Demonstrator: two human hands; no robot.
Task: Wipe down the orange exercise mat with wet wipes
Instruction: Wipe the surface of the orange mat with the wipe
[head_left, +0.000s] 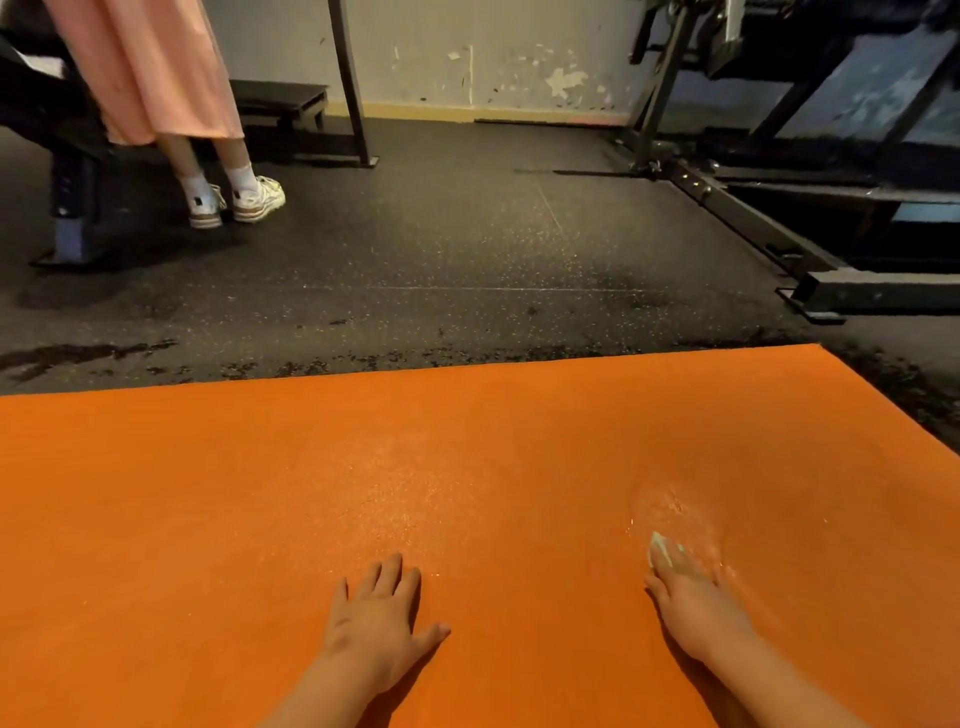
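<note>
The right hand (693, 605) lies flat, palm down, with its fingers stretched forward over a white wet wipe (664, 552). It does not grip the wipe. The straight fingers press it against the surface, and only the front edge of the wipe shows beyond the fingertips. I think this flat pressure is chosen so that the whole wipe touches the surface and does not roll up during a stroke.

The left hand (376, 610) holds nothing. It rests open, with the fingers spread and the thumb out to the side, well apart from the right one. It probably carries the weight of the body and keeps the mat from sliding while the other hand rubs.

Both hands are on the orange exercise mat (208, 519), which lies unrolled and fills the lower half of the view. Its far edge and 1 far corner on the right are visible. Just ahead of the wipe there is a shiny wet patch (675, 506), and a fainter sheen is near the middle. The left part looks dry, so in my judgement much of the wiping is not yet done.

Beyond the mat is a dark speckled floor (441, 249) with loose crumbs along the edge. Further away stand another person in a pink skirt (156, 67) and white shoes (249, 200), and a black metal frame (753, 228) on the right.
</note>
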